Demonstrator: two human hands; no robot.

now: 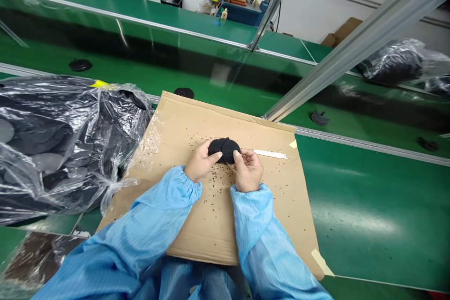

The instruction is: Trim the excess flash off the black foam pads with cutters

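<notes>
Over the cardboard sheet (pixel 197 239), a black disc-like plastic part (pixel 225 151) with overlapping rounded sections is held up. My left hand (pixel 203 161) grips its left side, thumb lying on the face. At its right edge, my right hand (pixel 248 168) presses with the thumb, and its other fingers are curled. A flat white strip (pixel 270 153), possibly a tool handle, sticks out to the right behind the right fingers. Whether those fingers hold the strip or it rests on the cardboard, I cannot tell. Small black scraps (pixel 216 183) are scattered beneath the hands.
A clear plastic bag (pixel 70 150) full of black parts bulges at the left. Beyond the cardboard runs a green conveyor belt (pixel 232 84) carrying black parts (pixel 319 118) spaced apart. A metal post (pixel 337 56) slants up at the right. Tape (pixel 321 262) marks the cardboard's right corner.
</notes>
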